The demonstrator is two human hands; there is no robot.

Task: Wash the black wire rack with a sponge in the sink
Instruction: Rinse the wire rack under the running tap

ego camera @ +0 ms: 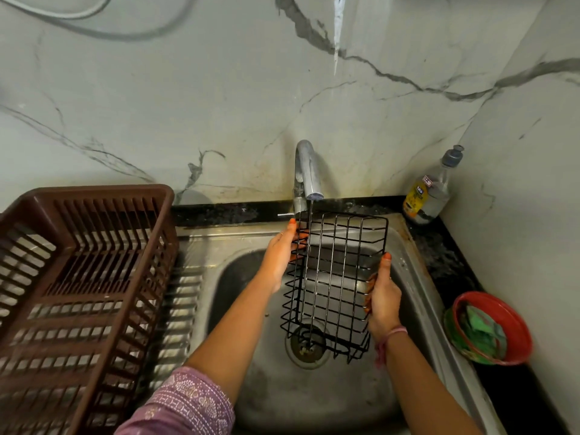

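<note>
Both hands, left (280, 258) and right (383, 298), grip the black wire rack (335, 277) by its sides, fingers curled round the wires, holding it under the running faucet (309, 174) to wet it.

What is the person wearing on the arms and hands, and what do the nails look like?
The left hand has a thin ring and orange-painted nails; its arm wears a purple sleeve with a pale printed pattern. The right hand has orange nails too, with a pink thread band at the wrist.
</note>
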